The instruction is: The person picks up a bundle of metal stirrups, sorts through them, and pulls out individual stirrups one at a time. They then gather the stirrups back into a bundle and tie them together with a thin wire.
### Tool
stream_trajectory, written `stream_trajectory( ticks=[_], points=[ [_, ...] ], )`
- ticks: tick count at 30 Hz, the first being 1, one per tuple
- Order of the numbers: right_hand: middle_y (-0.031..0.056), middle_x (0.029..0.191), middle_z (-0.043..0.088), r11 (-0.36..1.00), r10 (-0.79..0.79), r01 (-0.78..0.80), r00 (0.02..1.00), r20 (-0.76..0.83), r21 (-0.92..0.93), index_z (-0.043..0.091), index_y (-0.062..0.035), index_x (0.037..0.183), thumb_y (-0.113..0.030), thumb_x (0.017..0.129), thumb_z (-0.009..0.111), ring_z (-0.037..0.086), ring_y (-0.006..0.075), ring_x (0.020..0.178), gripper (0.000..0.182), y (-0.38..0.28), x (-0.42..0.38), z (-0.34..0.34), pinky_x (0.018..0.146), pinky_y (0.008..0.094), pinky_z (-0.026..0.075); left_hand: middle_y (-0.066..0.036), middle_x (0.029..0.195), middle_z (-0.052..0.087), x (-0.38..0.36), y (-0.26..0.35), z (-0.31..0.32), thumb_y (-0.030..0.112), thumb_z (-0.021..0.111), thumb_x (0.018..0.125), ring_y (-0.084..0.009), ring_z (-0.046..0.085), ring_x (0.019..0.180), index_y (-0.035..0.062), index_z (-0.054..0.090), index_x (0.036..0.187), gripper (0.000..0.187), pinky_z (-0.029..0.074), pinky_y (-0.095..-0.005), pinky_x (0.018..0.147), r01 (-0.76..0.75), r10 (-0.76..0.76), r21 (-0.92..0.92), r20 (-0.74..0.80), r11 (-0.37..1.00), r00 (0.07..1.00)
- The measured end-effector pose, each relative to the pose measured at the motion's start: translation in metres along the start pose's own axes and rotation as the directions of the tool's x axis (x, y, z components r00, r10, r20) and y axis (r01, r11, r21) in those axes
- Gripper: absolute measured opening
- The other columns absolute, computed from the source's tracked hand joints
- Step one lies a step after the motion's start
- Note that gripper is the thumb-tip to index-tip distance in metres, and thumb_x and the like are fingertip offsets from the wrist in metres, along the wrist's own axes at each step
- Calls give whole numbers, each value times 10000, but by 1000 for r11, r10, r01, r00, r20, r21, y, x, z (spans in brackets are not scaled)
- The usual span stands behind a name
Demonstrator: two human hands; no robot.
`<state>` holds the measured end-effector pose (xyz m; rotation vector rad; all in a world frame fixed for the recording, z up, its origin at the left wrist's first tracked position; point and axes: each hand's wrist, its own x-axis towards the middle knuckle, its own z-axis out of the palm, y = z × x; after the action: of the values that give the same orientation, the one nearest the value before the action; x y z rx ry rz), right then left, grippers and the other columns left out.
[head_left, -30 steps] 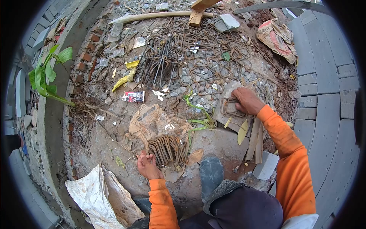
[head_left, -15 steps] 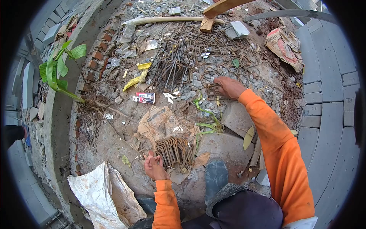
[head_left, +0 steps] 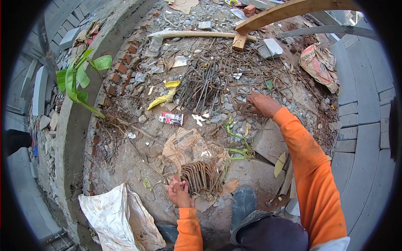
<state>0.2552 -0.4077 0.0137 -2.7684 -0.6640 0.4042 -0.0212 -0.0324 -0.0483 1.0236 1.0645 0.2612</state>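
Observation:
A row of rusty bent steel stirrups [head_left: 202, 176] stands packed side by side on the ground in front of me. At its left end my left hand [head_left: 180, 194] is closed, fingers curled against the outermost stirrup; the exact grip is partly hidden. Further out to the right, my right hand [head_left: 264, 104] reaches to the edge of a loose heap of stirrups [head_left: 201, 85]. Its fingers are closed around a rusty square stirrup [head_left: 243, 107], which lies low over the gravel.
A wooden-handled tool [head_left: 201, 34] lies behind the heap, near a curved wooden piece [head_left: 289, 14]. A white sack [head_left: 111, 215] lies at lower left beside a concrete curb [head_left: 69, 167]. Stone slabs [head_left: 270, 144], a green plant [head_left: 77, 79] and a crumpled paper bag [head_left: 320, 67] surround the spot.
The view has shifted, so the scene sits lower and further right. The stirrup in my right hand looks flatter against the heap. My left hand stays at the row's left end.

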Motion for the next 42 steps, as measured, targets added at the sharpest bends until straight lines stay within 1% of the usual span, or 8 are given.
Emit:
stream_trajectory(
  ticks=[7,10,16,25,30,35,39,42],
  points=[
    [177,1140,647,956,118,-205,924,-365,-212,583,-14,1043,-126,892,577,630,387,1033,188,10,51,35,926,493,501,-77,890,651,7,-8,-4,128,575,1007,-153,650,795,36,512,1032,114,599,-360,790,-5,5,-29,0,1000,1000],
    [168,1025,681,974,89,-116,986,-143,-196,598,-39,1008,-124,893,564,655,364,958,148,19,45,31,901,492,496,-73,883,651,5,-5,-4,128,578,1004,-155,652,794,37,517,1029,113,598,-358,793,9,-8,-43,21,999,1000],
    [182,877,671,898,78,-163,973,-215,-409,622,-55,942,-91,882,546,669,362,815,104,-51,3,-12,773,461,511,-80,882,650,7,-9,-7,123,576,1004,-157,657,800,33,527,1034,106,597,-355,796,-11,11,-14,-3,1000,1000],
    [202,881,679,987,158,-156,966,-203,27,648,-46,931,-186,924,604,679,357,855,148,-13,-14,28,714,482,521,-75,949,660,5,-8,-8,129,583,1005,-155,660,827,41,540,1070,118,594,-354,804,-2,2,-20,7,1000,1000],
    [121,716,633,946,102,-185,949,298,265,660,-40,967,-255,952,651,653,217,687,216,0,-11,-55,627,371,492,-75,969,659,5,-8,-9,140,584,1007,-151,658,839,43,539,1089,134,590,-358,815,2,-2,11,0,1000,1000],
    [-14,671,577,366,90,-293,956,279,883,562,-44,751,-264,987,640,571,72,560,331,-12,-1,-48,522,262,444,-72,983,659,7,-7,-8,147,583,1009,-145,652,842,43,540,1094,141,584,-360,828,13,-13,14,6,1000,1000],
    [18,679,591,741,260,-323,946,191,589,565,-12,820,-237,1002,617,589,97,547,294,-22,26,-25,536,263,486,-75,1019,662,5,-8,-9,145,586,1008,-141,647,839,42,541,1092,140,580,-362,836,8,-8,28,0,1000,1000],
    [8,671,572,662,255,-409,911,324,628,579,6,908,-203,994,605,585,103,532,228,-16,30,-2,517,289,477,-74,1016,662,6,-8,-8,142,595,1003,-142,645,840,42,544,1091,142,579,-367,842,-7,7,7,10,1000,1000]
  ],
)
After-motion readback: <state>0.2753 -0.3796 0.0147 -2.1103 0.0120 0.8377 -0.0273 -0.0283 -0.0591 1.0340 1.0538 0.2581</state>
